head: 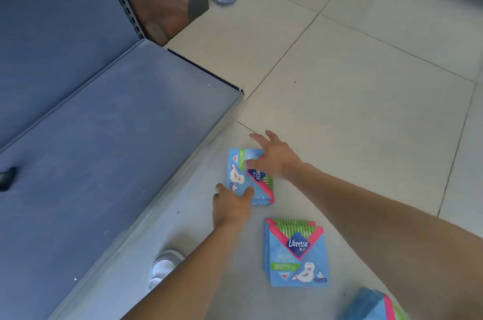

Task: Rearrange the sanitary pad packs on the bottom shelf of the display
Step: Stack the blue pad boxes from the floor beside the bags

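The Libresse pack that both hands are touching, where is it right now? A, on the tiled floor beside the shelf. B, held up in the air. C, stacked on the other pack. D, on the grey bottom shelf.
A: the Libresse pack lies flat on the tiled floor beside the grey bottom shelf, with the left hand at its near end and the right hand at its far end.

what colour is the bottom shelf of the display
Dark blue-grey, plain; the shelf shows in the head view.
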The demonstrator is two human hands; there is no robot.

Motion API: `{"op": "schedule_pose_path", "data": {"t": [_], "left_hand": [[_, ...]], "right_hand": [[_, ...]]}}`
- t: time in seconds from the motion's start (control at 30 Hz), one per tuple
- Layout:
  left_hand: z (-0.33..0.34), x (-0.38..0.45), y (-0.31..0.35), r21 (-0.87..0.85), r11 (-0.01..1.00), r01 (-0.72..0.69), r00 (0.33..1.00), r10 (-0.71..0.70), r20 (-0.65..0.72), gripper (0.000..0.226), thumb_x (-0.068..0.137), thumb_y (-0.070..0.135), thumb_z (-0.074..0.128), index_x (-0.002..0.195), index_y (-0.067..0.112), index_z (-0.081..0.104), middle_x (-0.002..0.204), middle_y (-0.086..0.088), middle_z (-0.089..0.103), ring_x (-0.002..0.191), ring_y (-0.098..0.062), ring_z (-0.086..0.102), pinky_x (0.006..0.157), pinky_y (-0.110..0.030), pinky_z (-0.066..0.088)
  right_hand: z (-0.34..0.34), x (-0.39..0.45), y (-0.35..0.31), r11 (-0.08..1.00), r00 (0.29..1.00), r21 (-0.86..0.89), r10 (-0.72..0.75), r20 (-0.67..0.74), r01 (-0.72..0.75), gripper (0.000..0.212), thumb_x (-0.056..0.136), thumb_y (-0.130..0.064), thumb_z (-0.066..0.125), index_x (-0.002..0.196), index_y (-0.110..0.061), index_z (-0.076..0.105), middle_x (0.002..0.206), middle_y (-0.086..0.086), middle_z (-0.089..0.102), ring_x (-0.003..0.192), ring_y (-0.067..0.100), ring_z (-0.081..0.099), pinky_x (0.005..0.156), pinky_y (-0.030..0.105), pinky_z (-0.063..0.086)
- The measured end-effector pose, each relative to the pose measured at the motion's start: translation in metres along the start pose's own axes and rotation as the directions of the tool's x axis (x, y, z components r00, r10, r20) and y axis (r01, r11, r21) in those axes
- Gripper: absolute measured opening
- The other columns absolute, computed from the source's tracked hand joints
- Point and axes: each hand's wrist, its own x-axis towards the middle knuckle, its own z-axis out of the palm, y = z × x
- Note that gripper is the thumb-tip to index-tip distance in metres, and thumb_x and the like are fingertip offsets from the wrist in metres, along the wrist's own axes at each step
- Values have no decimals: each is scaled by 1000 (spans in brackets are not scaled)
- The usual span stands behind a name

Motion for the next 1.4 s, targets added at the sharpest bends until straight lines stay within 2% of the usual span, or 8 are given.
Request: {"op": "schedule_pose_path", "data": {"t": [0.13,0.23,0.43,0.7,0.87,1.03,1.3,1.4], "left_hand": [[8,3,5,-159,987,14,999,-9,32,54,81,40,70,118,9,45,119,-15,55,104,-31,57,75,-29,42],[7,8,7,-200,979,31,998,-19,65,53,75,38,75,114,12,50,116,-12,58,101,-28,59,70,-28,43],[2,4,17,-143,988,-64,984,87,156,43,66,31,80,100,19,55,107,-6,65,101,-26,63,76,-32,52],[-15,-48,78,81,945,-317,942,304,140,33,80,29,69,108,20,53,115,-11,57,79,-21,55,48,-21,34],[-59,-114,136,160,847,-507,862,499,90,27,79,27,68,99,22,51,112,-12,58,79,-22,58,48,-22,34],[-115,-197,185,235,720,-653,739,674,-10,34,82,21,67,112,13,54,106,-12,63,100,-29,59,70,-31,48],[-275,-315,228,345,583,-735,537,812,-228,41,79,32,74,114,20,57,112,-9,61,95,-23,64,78,-32,54],[-347,-345,227,389,578,-718,493,816,-302,43,79,35,74,115,21,56,112,-7,61,92,-19,61,71,-29,52]], "right_hand": [[-1,17,-12,986,986,-142,-71,152,93,66,76,-51,72,133,-28,49,134,5,51,121,27,49,98,40,46],[4,14,-9,985,983,-157,-48,179,77,58,73,-51,73,117,-18,55,110,4,60,101,24,56,84,35,49],[-1,-12,29,999,989,25,17,146,-21,54,78,-42,75,123,-19,54,114,4,60,99,21,57,79,30,47],[-71,-72,26,972,998,234,-28,48,16,79,85,-26,70,150,-29,25,132,9,53,113,26,57,94,38,50],[-136,-128,7,933,991,334,-111,-81,132,88,64,-46,69,131,-70,17,125,15,52,101,30,65,86,45,57],[-207,-208,-35,899,938,344,-163,-307,269,71,69,-40,68,127,-58,31,124,16,49,99,28,65,78,39,60],[-289,-321,-165,787,765,261,-368,-529,559,65,90,-13,65,141,-28,28,117,5,57,80,11,62,62,16,52],[-301,-342,-231,729,717,246,-447,-535,638,74,88,-12,69,143,-29,22,124,7,55,94,17,65,76,31,58]]}}
